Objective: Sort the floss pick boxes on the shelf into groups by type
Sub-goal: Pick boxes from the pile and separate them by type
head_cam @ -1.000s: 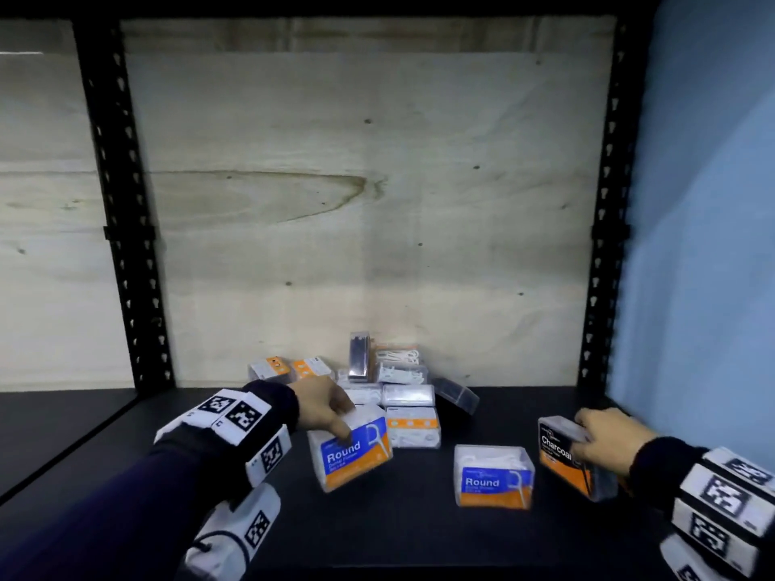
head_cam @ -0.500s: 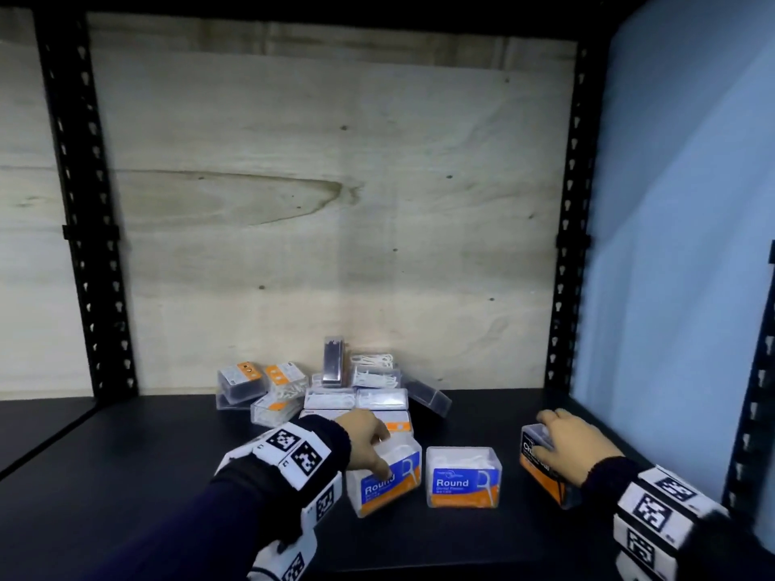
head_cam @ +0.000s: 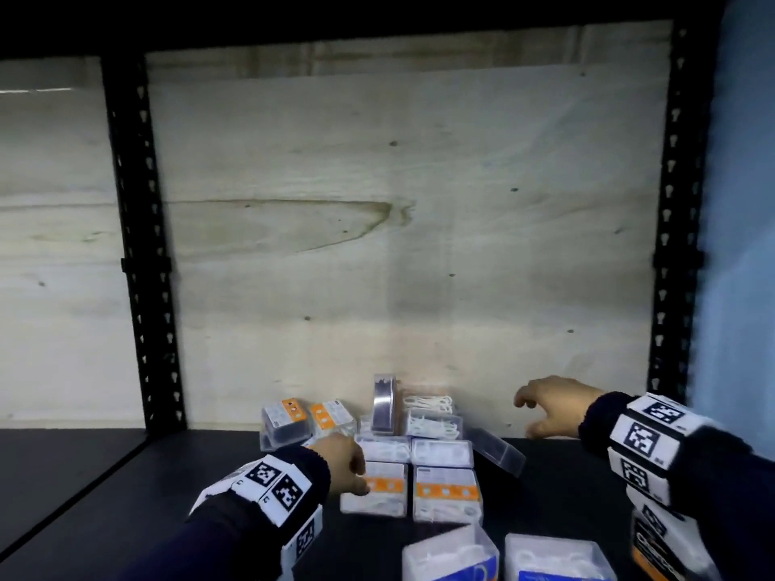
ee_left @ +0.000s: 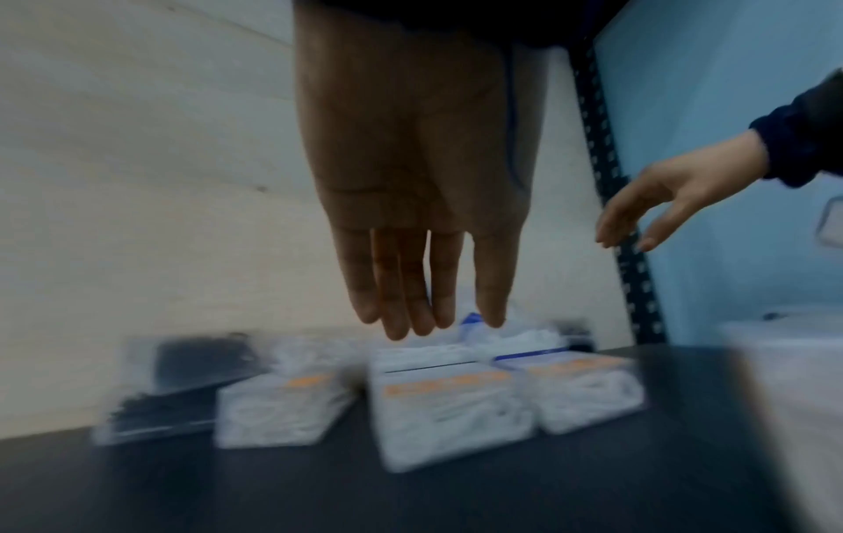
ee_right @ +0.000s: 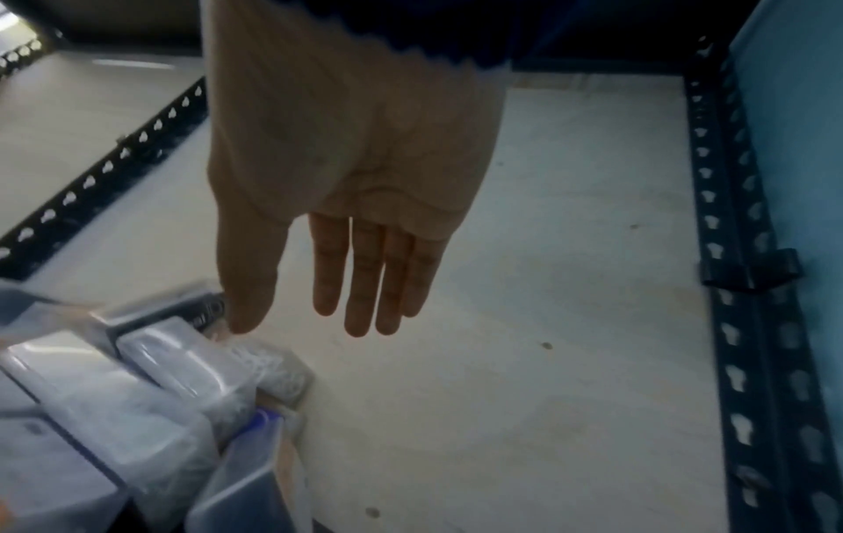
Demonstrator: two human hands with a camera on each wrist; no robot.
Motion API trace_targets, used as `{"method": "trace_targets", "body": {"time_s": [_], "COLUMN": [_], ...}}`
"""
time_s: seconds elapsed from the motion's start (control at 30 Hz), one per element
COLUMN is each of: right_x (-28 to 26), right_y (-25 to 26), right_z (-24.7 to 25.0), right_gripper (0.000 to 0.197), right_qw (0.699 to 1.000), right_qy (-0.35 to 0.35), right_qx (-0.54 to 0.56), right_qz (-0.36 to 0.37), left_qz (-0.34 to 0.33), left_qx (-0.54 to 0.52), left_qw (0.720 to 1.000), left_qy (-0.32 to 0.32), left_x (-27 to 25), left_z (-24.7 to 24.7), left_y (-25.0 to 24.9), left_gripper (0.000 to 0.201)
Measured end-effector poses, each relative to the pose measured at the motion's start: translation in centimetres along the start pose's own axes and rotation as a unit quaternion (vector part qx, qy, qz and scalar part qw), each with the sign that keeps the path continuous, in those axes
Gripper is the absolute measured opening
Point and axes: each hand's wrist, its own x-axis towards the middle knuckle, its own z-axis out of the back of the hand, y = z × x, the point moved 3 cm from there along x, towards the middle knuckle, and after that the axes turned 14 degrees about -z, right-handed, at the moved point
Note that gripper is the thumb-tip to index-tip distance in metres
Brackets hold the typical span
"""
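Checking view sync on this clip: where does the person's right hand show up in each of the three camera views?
Head: right hand, right of centre, empty, above the shelf behind the box pile.
Left wrist: at the right edge, fingers spread, reaching in.
Right wrist: fills the top centre, fingers straight.
Shared landmark: the black perforated upright beside the blue wall.

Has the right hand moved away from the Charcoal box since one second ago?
Yes. The right hand has let go of the Charcoal box and moved back toward the wooden back panel, open and empty, above the shelf.
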Motion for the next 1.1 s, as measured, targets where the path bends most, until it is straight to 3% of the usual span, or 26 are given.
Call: {"method": "trace_targets", "body": {"time_s": [0.13, 0.27, 0.5, 0.63, 0.7, 0.77, 0.9, 1.0, 1.07, 1.1], "right_x": [3.7, 6.0, 8.1, 8.8, 9.0, 9.4, 8.8, 7.8, 6.8, 6.1], "right_y": [0.7, 1.1, 1.5, 2.5, 2.9, 3.0, 1.9, 0.3, -1.2, -1.9], "right_z": [-2.6, -5.3, -7.3, -7.3, -7.4, -7.2, -5.1, -3.7, -2.9, -2.4], "right_gripper": [0.067, 0.079, 0.07, 0.066, 0.053, 0.044, 0.053, 0.037, 0.019, 0.019], "right_qw": [0.998, 0.992, 0.988, 0.99, 0.99, 0.991, 0.99, 0.982, 0.97, 0.964], "right_qy": [0.067, 0.121, 0.147, 0.141, 0.137, 0.128, 0.117, 0.132, 0.156, 0.162], "right_qx": [-0.009, -0.004, 0.031, 0.013, -0.009, -0.019, 0.018, 0.08, 0.141, 0.167], "right_qz": [-0.02, -0.03, -0.025, -0.017, -0.022, -0.037, -0.083, -0.106, -0.124, -0.126], "left_qz": [0.089, 0.125, 0.148, 0.131, 0.123, 0.113, 0.097, 0.077, 0.055, 0.038], "left_qx": [0.095, 0.128, 0.15, 0.166, 0.177, 0.178, 0.16, 0.121, 0.068, 0.048], "left_qw": [0.992, 0.982, 0.976, 0.977, 0.976, 0.977, 0.981, 0.983, 0.981, 0.98], "left_qy": [-0.009, -0.055, -0.051, -0.03, -0.029, -0.04, -0.052, -0.114, -0.172, -0.19], "left_x": [1.7, 3.2, 5.7, 6.3, 6.3, 6.1, 4.3, 2.4, 1.0, 0.4], "left_z": [0.5, 0.7, -0.1, -0.4, -0.5, -0.2, 1.8, 4.1, 5.7, 6.5], "left_y": [6.4, 10.9, 15.6, 16.2, 16.3, 16.0, 14.9, 13.8, 12.2, 11.1], "left_gripper": [0.038, 0.046, 0.065, 0.075, 0.073, 0.066, 0.041, 0.034, 0.039, 0.048]}}
